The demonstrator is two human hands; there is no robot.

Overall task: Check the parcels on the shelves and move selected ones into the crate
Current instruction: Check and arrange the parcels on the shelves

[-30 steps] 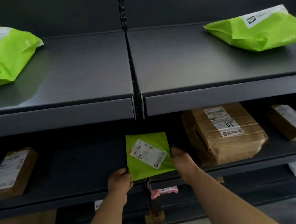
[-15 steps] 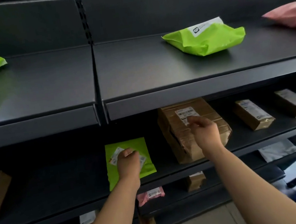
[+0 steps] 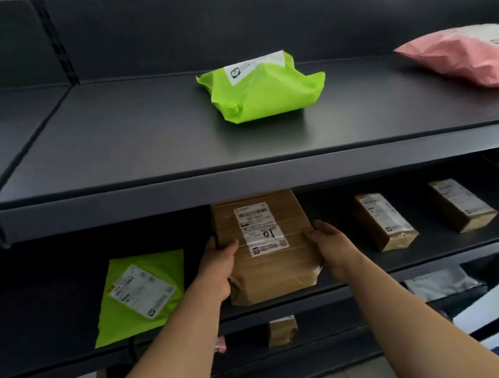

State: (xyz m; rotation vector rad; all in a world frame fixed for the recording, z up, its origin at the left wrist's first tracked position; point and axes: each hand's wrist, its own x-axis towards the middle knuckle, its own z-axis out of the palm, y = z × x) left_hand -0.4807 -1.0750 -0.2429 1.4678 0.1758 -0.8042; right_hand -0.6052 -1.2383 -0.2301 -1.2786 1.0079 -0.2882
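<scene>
Shelving: I am looking through the head view at dark grey metal shelves (image 3: 178, 196) running across the whole frame, several tiers deep.
Upper tier: a puffy green parcel (image 3: 263, 96) is lying near the middle, and a pink parcel (image 3: 474, 58) is lying well apart from it at the right edge.
Middle tier: the large brown parcel (image 3: 273, 269) is sitting near the front lip, partly tucked under the upper tier, with its white label (image 3: 260, 229) facing up and a handwritten "01" showing on it.
Left hand (image 3: 221, 267): it is gripping the brown parcel's left side, thumb lying over the top face and fingers wrapping round the edge.
Right hand (image 3: 334, 247): it is gripping the opposite side, thumb reaching onto the top near the label and fingers curling down the right edge.
Grip: I am seeing both hands clamped on the same parcel, one on each side; I cannot tell whether it is lifting off the shelf.
Neighbours: a flat green mailer (image 3: 143, 298) is lying just left of the left forearm, and two small brown boxes (image 3: 382, 220) (image 3: 461, 204) are lying to the right, apart from each other.
Lower tier: another small brown box (image 3: 281, 331) is showing between my forearms, and a grey bag (image 3: 440, 283) is lying further right.
</scene>
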